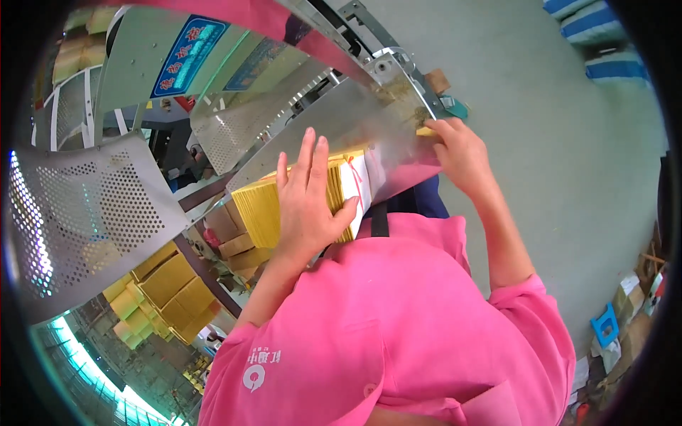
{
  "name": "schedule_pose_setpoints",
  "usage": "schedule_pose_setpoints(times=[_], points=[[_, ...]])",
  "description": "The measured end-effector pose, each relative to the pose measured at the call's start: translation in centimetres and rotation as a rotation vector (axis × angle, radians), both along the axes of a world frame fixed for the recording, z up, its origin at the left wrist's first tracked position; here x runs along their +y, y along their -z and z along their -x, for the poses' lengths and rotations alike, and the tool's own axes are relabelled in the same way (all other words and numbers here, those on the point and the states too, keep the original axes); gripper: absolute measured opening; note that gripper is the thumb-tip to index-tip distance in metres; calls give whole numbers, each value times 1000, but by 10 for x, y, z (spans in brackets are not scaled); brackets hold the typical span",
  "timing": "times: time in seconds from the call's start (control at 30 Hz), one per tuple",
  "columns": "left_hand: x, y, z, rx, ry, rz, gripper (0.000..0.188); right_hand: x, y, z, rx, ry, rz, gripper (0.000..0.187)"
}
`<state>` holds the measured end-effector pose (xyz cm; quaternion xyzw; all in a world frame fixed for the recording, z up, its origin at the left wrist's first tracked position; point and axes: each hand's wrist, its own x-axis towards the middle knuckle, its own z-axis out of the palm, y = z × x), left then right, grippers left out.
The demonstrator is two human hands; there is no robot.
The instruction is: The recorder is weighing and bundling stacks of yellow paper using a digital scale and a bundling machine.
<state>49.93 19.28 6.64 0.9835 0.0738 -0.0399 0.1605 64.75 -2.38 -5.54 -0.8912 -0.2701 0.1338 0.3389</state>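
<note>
A row of yellow paper packets (257, 209), packed tightly on edge, stands on the metal machine table (334, 117) in front of me. At its right end is a white piece (357, 186) with red marks or string. My left hand (307, 202) lies over the packets, fingers stretched out, thumb resting against the white end. Farther right, my right hand (460, 153) is at the table's right end with its fingers curled. A small yellow thing (426, 132) shows at its fingertips; its kind is unclear. The table near that hand is blurred and reflects pink.
A perforated metal guard (99, 220) bends out at the left. Stacked yellow bundles (177, 295) lie below it. A machine bracket (387, 67) stands beyond the table. Blue-and-white sacks (593, 28) are at the far right, and a blue stool (605, 325) stands lower right.
</note>
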Motion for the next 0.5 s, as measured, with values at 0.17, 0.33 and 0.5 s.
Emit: schedule_pose_setpoints(times=[0.17,0.33,0.5], points=[[-2,-1,5,-95,11,2,91,63,-50,35,303,-76,-355,16],[-6,5,12,-71,16,-90,81,99,-16,50,221,-162,-352,16],[-6,9,13,-102,29,-65,77,100,-21,40,229,20,-561,10]])
